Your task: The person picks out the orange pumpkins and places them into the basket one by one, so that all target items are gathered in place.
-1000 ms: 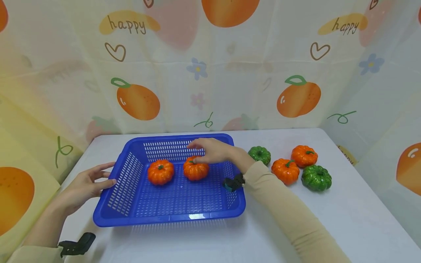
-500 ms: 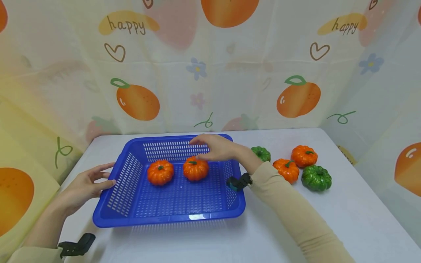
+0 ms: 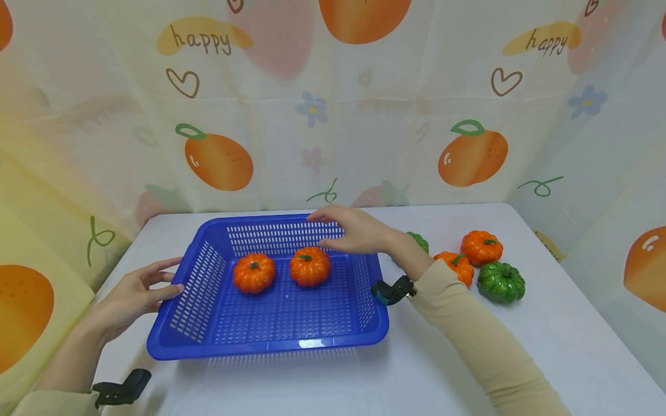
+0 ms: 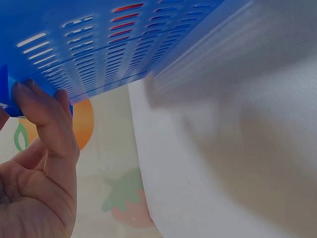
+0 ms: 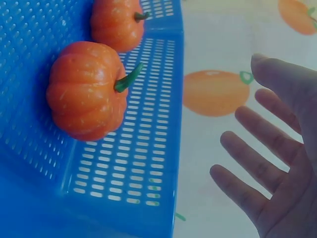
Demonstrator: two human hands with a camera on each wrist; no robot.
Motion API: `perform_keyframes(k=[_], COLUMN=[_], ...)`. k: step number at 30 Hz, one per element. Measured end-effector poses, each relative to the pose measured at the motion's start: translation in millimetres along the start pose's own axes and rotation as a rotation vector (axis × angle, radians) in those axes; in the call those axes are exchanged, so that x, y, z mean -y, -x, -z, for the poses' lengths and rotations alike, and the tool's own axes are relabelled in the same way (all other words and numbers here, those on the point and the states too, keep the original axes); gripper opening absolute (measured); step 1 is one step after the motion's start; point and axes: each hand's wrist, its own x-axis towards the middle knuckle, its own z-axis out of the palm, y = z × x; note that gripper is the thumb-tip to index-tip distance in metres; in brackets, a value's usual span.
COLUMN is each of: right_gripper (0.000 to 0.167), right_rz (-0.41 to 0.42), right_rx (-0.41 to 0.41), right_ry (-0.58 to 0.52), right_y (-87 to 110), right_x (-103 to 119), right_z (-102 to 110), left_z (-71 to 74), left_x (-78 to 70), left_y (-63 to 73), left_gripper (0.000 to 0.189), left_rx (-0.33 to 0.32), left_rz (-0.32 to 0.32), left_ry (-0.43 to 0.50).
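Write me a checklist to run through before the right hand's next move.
1. Right hand empty: ok, fingers spread, nothing held.
2. Left hand on the blue basket: ok, at its left rim.
3. Left basket pumpkin and right basket pumpkin resting apart: ok.
4. Room in the basket: ok, bare floor in front of them.
5. Table pumpkins in full view: not ok, the right arm partly hides a green pumpkin and an orange pumpkin.
6. Right hand's exact clearance from the rim: cannot tell.

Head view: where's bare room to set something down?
Free: basket floor between its two orange pumpkins and the front rim; table in front of the basket; table right of the right sleeve, nearer than the front green pumpkin. Crowded: table's back right, pumpkins clustered; basket's back right corner, right hand above.
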Motion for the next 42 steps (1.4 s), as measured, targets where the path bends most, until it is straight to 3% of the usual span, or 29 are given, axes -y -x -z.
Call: perform_keyframes(k=[6, 21, 42], right_gripper=[0.048, 0.048, 0.049], right_rz=[0.052, 0.083, 0.018], right_rx=[-0.066, -0.150, -0.316], right_ry=[-0.023, -0.028, -0.105], right_y=[9.7, 33.7, 74.1], right_x=[-3.6, -9.5, -27.4], right_z=[4.4, 8.4, -3.3], left_z=[-0.3, -0.7, -0.2], left_x=[-0.2, 0.4, 2.3], left_y=[-0.2, -0.2, -1.4], left_gripper=[0.071, 0.073, 0.071], left_rx=[-0.002, -0.004, -0.003], left_rz=[-0.005, -0.002, -0.008], left_ry=[0.001, -0.015, 0.007])
